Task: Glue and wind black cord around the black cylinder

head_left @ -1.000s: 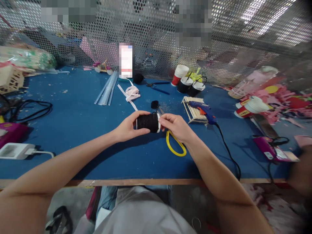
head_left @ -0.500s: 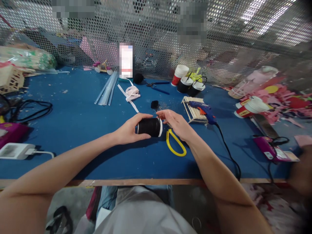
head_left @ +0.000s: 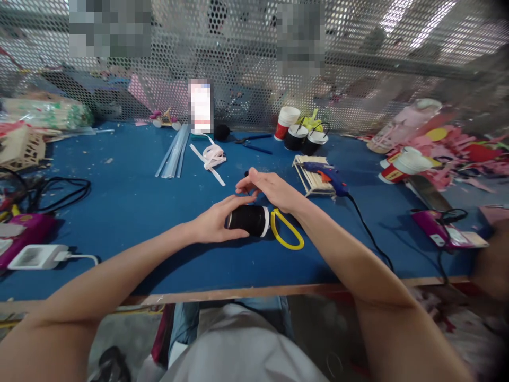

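Left hand (head_left: 217, 225) cups a black spool (head_left: 248, 220) with white end rims, fingers curled round its near end and thumb above; spool lies on its side on the blue table (head_left: 119, 196), near the front edge, roughly centre. Right hand (head_left: 274, 190) hovers just above and behind the spool, fingertips (head_left: 242, 187) pinched together; whether a thread end sits between them cannot be made out. Yellow-handled scissors (head_left: 287, 236) lie just right of the spool, touching or nearly so, partly under the right wrist. Behind the right hand: stack of wooden sticks (head_left: 312, 178) with a blue glue gun (head_left: 328, 176) resting on it, black cord trailing toward the table edge. Farther back: pink ribbon (head_left: 212, 156), clear glue sticks (head_left: 173, 154), paper cups (head_left: 304, 135) by the perforated metal screen (head_left: 246, 63). White power adapter (head_left: 35, 255) at far left.
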